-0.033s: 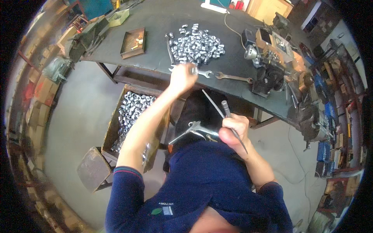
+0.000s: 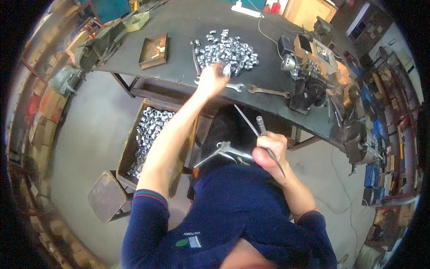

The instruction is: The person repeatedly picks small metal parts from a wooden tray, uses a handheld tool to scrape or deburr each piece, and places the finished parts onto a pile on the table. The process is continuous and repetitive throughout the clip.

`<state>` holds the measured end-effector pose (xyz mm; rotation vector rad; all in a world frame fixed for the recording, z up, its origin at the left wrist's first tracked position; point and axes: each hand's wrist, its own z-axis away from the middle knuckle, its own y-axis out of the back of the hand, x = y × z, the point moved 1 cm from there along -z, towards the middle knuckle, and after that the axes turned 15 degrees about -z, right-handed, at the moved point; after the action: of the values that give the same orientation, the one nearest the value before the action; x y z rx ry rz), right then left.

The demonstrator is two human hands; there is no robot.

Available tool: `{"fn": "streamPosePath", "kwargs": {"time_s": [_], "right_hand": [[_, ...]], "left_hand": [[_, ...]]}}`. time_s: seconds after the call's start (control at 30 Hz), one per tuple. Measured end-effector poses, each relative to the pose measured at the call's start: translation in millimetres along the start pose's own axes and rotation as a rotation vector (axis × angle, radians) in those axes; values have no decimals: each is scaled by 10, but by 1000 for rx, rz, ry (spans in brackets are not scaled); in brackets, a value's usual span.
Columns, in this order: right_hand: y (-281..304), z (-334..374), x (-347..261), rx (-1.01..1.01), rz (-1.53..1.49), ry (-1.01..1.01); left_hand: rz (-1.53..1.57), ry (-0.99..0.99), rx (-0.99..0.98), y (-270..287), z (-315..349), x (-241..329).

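My left hand [image 2: 212, 81] is at the near edge of a pile of shiny metal nuts [image 2: 228, 47] on the dark workbench. A silvery nut [image 2: 227, 70] shows at its closed fingertips, slightly blurred. My right hand [image 2: 272, 150] is closed in front of my body, around a long thin tapered file [image 2: 245, 117] and a short round metal rod [image 2: 261, 124]. On my lap lies a silver air blow gun [image 2: 225, 149], its nozzle toward the left. An open-ended wrench [image 2: 234, 87] lies just right of my left hand.
A second wrench [image 2: 268, 91] lies along the bench's front edge, and another [image 2: 195, 58] left of the pile. Below left stands an open box [image 2: 124, 152] of similar nuts. A shallow tray [image 2: 145, 60] sits farther left; a vise [image 2: 309, 92] stands at right.
My left hand has moved a little away from me, from the bench's front edge to the pile, with the nut at its fingertips. My right hand stays in place.
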<state>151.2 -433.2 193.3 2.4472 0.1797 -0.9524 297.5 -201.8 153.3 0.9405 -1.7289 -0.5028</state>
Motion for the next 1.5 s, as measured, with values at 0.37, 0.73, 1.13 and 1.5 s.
{"fn": "streamPosePath", "kwargs": {"time_s": [0.37, 0.73, 1.13, 1.5], "right_hand": [[-277, 191, -30, -180, -195, -165], [-516, 247, 42, -305, -215, -312], [-660, 243, -70, -351, -187, -284], [-654, 203, -68, -429, -338, -218]], "left_hand": [[-229, -32, -281, 1085, 1204, -786], [-473, 179, -616, 1163, 3094, -1318], [-642, 96, -458, 1072, 3127, -1406], [-630, 330, -428, 1108, 3120, -1470]]}}
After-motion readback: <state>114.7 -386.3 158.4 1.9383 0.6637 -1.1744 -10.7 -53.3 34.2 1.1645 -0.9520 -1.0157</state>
